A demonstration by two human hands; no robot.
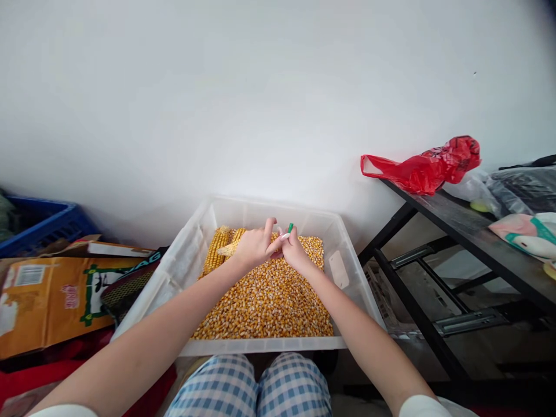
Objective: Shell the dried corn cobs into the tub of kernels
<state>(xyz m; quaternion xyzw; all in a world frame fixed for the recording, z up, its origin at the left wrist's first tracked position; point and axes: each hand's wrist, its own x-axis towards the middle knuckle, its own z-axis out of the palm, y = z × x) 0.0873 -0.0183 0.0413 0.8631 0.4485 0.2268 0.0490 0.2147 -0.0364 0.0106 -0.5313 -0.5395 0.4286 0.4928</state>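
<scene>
My left hand (pixel 254 246) is over a heap of loose corn kernels (pixel 269 304), its index finger raised and its thumb reaching towards my right hand. A pale-tipped corn cob (pixel 228 249) sticks out from the little-finger side of the left hand, which appears closed around it; the rest of the cob is hidden. My right hand (pixel 294 248) is closed on a small tool with a green handle (pixel 291 227); its working end cannot be made out. Both hands meet near the fingertips. Unshelled yellow corn cobs (pixel 216 250) lie at the back left of the translucent plastic bin (pixel 269 346).
On the left are a blue crate (pixel 47 223), an orange cardboard box (pixel 52 295) and a dark mesh bag (pixel 134 284). To the right, a black metal-framed rack (pixel 408 231) carries a red plastic bag (pixel 428 168) and other bags. A white wall stands behind the bin.
</scene>
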